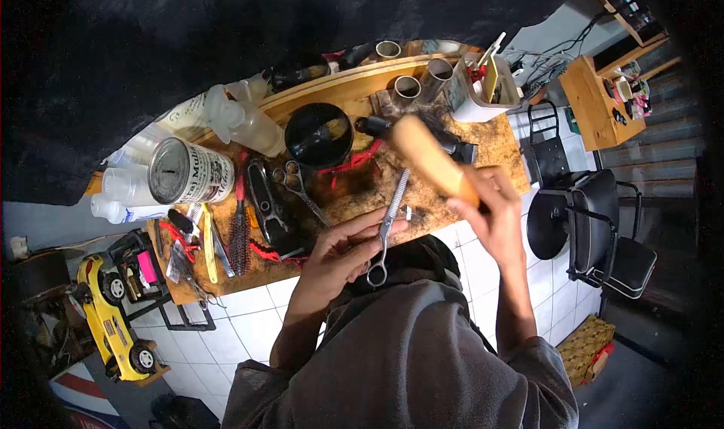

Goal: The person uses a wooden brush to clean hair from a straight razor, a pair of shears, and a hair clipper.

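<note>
Between its fingers my left hand (341,254) holds a pair of thinning scissors (388,225), the toothed blade pointing up and the finger ring below. My right hand (494,216) is closed round the lower end of a tan brush-like tool (428,156), blurred at its far end and tilted up to the left. Both hands are at the near edge of a worn wooden table (343,195). Beyond them sits a black bowl (319,135) with a brush in it. A second pair of scissors (302,191) lies left of the bowl, near a black hair clipper (268,203).
A large tin (188,171) and clear bottles (253,124) stand at the table's left. A white container (483,90) of tools stands at the back right. Combs and a round brush (240,240) lie front left. A black chair (603,233) stands on the right.
</note>
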`<state>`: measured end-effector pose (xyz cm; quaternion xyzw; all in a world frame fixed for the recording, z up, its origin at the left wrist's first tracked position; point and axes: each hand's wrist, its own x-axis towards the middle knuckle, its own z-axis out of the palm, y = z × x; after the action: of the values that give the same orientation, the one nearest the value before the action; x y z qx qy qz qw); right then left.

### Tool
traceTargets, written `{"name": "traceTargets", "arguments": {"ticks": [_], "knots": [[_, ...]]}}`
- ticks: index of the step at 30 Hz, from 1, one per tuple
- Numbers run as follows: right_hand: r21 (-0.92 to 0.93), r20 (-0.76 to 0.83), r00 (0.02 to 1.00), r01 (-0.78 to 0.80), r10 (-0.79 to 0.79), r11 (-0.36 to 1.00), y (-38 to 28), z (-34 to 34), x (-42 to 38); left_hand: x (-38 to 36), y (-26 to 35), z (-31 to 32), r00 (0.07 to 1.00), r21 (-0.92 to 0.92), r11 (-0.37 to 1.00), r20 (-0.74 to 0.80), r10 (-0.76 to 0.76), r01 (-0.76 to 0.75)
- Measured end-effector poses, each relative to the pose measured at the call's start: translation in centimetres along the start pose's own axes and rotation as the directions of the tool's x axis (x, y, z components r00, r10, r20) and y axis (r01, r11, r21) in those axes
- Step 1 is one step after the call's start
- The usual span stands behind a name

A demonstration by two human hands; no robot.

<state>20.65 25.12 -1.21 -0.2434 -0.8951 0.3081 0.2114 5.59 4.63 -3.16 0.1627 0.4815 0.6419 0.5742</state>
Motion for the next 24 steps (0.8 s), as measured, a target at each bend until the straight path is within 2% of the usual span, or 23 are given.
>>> {"name": "traceTargets", "arguments": {"ticks": [1, 3, 5, 7, 8, 9, 10, 11, 13, 14, 15, 17, 18, 19, 21, 23, 24], "knots": [[-0.045, -0.091, 0.995, -0.054, 0.05, 0.998, -1.0, -0.7, 0.6, 0.3, 0.1, 0.1, 1.0, 0.004, 1.0, 0.005, 0.001, -0.001], [0.015, -0.148, 0.986, -0.072, 0.074, 0.997, -1.3, -1.4, 0.7, 1.0, 0.2, 0.6, 0.998, -0.007, 0.998, -0.025, 0.056, -0.056], [0.054, -0.159, 0.985, -0.056, 0.064, 0.997, -1.2, -1.4, -0.1, 1.8, 0.8, 1.1, 0.997, -0.022, 0.999, -0.08, 0.023, -0.025], [0.198, 0.077, 0.981, 0.158, -0.176, 0.967, -1.1, -1.3, -1.1, 2.9, 0.8, 1.5, 0.992, -0.041, 0.999, -0.128, -0.012, 0.007], [0.251, 0.164, 0.969, 0.141, -0.186, 0.958, -1.4, -1.1, -1.5, 3.7, 0.2, 1.4, 0.993, -0.107, 0.993, -0.116, 0.034, -0.046], [0.218, 0.229, 0.95, 0.164, -0.214, 0.962, -1.7, -1.1, -1.8, 4.3, -0.5, 1.2, 0.991, -0.173, 0.98, -0.108, 0.078, -0.096], [0.21, 0.205, 0.96, 0.145, -0.189, 0.967, -1.5, -0.9, -1.8, 4.5, -0.8, 0.9, 0.986, -0.183, 0.969, -0.044, 0.158, -0.164], [0.204, 0.183, 0.97, 0.122, -0.161, 0.971, -1.2, -0.6, -1.9, 4.3, -1.0, 0.8, 0.988, -0.178, 0.972, -0.038, 0.151, -0.155], [0.065, 0.076, 0.997, 0.006, -0.011, 0.998, -0.3, -0.8, -1.4, 3.5, 0.6, 2.2, 0.996, -0.164, 0.983, -0.05, 0.074, -0.082], [-0.02, -0.044, 0.991, 0.122, -0.123, 0.992, 0.5, -1.0, -0.8, 3.2, 0.9, 2.5, 0.998, -0.156, 0.987, -0.058, 0.034, -0.043], [0.002, -0.093, 0.994, -0.066, 0.066, 0.998, -0.1, -1.1, -0.5, 3.0, 0.9, 2.4, 0.998, -0.149, 0.988, -0.055, 0.028, -0.035], [-0.032, -0.176, 0.977, -0.13, 0.122, 0.991, -0.3, -1.5, -0.4, 3.0, 0.6, 2.2, 0.999, -0.159, 0.987, -0.044, -0.012, 0.005], [-0.017, -0.17, 0.981, -0.098, 0.094, 0.995, -0.1, -1.6, -0.6, 3.1, 0.3, 2.0, 0.999, -0.153, 0.988, -0.042, -0.015, 0.008], [-0.015, -0.173, 0.98, -0.1, 0.096, 0.995, 0.2, -1.6, -0.9, 3.4, -0.1, 1.9, 0.997, -0.17, 0.985, -0.076, 0.027, -0.039], [0.125, 0.031, 0.987, 0.153, -0.158, 0.98, 0.4, -1.3, -2.0, 3.8, -0.9, 1.5, 0.992, -0.183, 0.979, -0.11, 0.068, -0.088], [0.241, 0.185, 0.94, 0.238, -0.285, 0.941, -0.3, -0.5, -2.9, 4.1, -1.4, 1.2, 0.989, -0.261, 0.956, -0.097, 0.112, -0.134], [0.246, 0.235, 0.937, 0.199, -0.258, 0.949, -0.9, -0.4, -3.0, 4.1, -1.6, 0.8, 0.985, -0.259, 0.964, -0.173, 0.017, -0.062]]}}
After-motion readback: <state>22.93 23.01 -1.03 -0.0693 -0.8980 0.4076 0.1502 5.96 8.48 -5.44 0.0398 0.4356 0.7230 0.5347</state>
